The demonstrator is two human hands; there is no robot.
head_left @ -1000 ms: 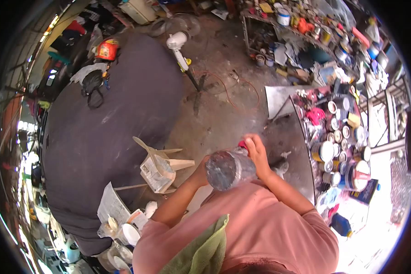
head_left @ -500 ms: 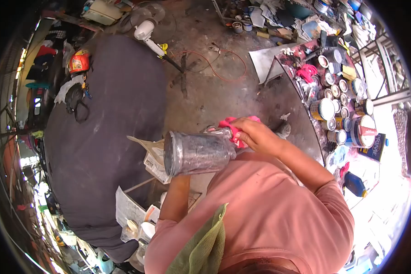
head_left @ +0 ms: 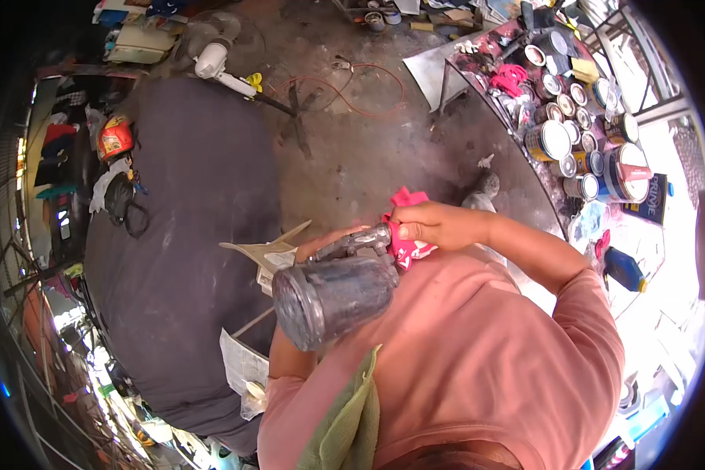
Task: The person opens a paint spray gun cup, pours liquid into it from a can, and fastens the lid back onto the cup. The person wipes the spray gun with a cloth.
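Note:
A paint spray gun (head_left: 352, 244) with a large, dull metal cup (head_left: 345, 298) is held tilted before my chest. My left hand (head_left: 325, 243) is closed around the gun from behind; the cup hides most of that hand and its wrist. My right hand (head_left: 439, 224) grips a pink cloth (head_left: 407, 198) and presses it against the gun's end, to the right of the cup. Beyond the left hand are a folded paper strainer (head_left: 262, 254) and some printed paper.
To the left lies a large dark-covered form (head_left: 196, 196) with a red helmet (head_left: 116, 139) beside it. A table at right carries several paint cans (head_left: 548, 141) and a blue bottle (head_left: 623, 269). A white fan (head_left: 214, 59) and a red hose (head_left: 399, 78) are on the floor ahead.
The spray gun has turned, its cup base dropping lower and nearer my body. More of the gun's body and my left fingers now show. My right hand still holds the cloth against it.

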